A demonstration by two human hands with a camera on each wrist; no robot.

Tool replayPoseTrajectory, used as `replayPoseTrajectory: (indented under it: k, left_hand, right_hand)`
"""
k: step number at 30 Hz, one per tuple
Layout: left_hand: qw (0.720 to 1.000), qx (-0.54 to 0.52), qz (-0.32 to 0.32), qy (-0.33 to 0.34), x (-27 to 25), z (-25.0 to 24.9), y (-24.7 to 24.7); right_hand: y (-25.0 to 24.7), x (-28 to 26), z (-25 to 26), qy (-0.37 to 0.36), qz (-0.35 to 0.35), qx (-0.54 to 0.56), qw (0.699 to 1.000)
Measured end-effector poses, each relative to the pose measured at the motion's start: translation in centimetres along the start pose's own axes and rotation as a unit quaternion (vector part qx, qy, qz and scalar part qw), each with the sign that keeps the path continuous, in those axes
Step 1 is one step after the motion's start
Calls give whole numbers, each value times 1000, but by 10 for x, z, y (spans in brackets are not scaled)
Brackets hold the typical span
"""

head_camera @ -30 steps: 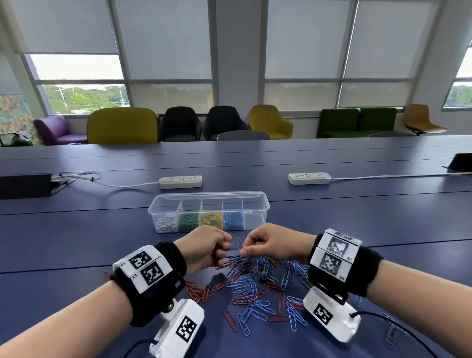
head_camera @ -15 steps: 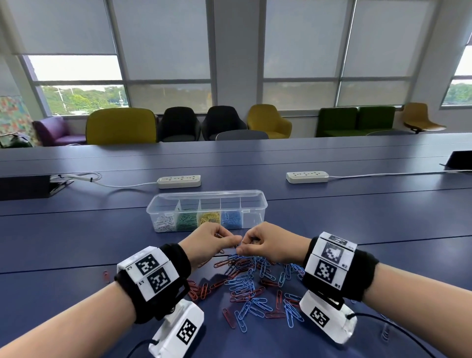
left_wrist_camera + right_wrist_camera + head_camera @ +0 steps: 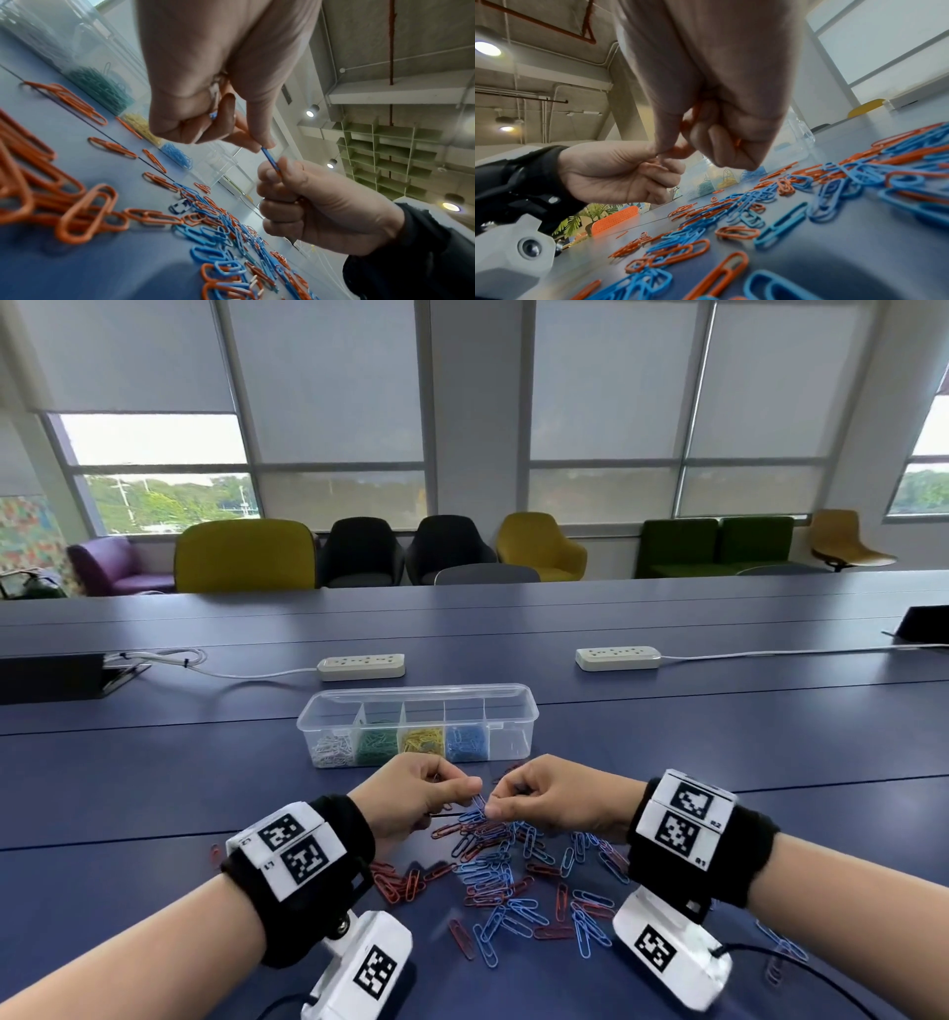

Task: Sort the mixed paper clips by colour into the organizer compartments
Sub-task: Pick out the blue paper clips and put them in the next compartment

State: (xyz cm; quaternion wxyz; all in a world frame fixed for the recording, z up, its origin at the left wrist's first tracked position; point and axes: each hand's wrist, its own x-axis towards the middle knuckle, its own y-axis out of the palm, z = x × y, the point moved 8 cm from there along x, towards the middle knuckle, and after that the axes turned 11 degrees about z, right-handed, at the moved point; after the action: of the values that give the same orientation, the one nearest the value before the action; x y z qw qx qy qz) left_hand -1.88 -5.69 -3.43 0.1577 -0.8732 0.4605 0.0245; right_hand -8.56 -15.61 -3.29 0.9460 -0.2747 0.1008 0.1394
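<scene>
While my left hand (image 3: 411,796) and right hand (image 3: 554,796) hovered over the red-and-blue clip pile (image 3: 513,875), near the organizer (image 3: 418,698), the left-wrist view showed both pinching one blue clip (image 3: 270,159), and the right-wrist view showed red clips (image 3: 689,121) clenched in my right fist.

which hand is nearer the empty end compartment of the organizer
Right. The right hand sits just in front of the empty rightmost compartment; the left hand sits further left, before the yellow and blue sections. Both pinch one blue clip.
</scene>
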Motion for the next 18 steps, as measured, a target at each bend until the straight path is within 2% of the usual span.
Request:
replayPoseTrajectory:
  k: [3,5,8,11,14,16,18]
  left_hand:
    - [1000,-23,-3,4,-1,1,-1]
    - [1000,-28,-10,-3,0,4,-1]
    - [998,-52,8,-22,3,8,4]
    - [990,-115,42,-65,4,16,8]
    - [953,-270,73,-116,2,26,10]
    - [917,-369,80,-126,0,28,9]
    - [898,-414,85,-124,0,27,10]
  right_hand:
    - [0,-3,1,-5,8,20,1000]
    - [-3,-3,1,4,-10,-7,1000]
    - [-10,-2,6,11,-60,-105,993]
    - [-21,-8,6,35,-103,-210,972]
    - [-32,-19,0,78,-87,-288,951]
    - [-40,-26,-9,116,-77,-319,937]
    - [-44,-30,-17,150,-63,-355,921]
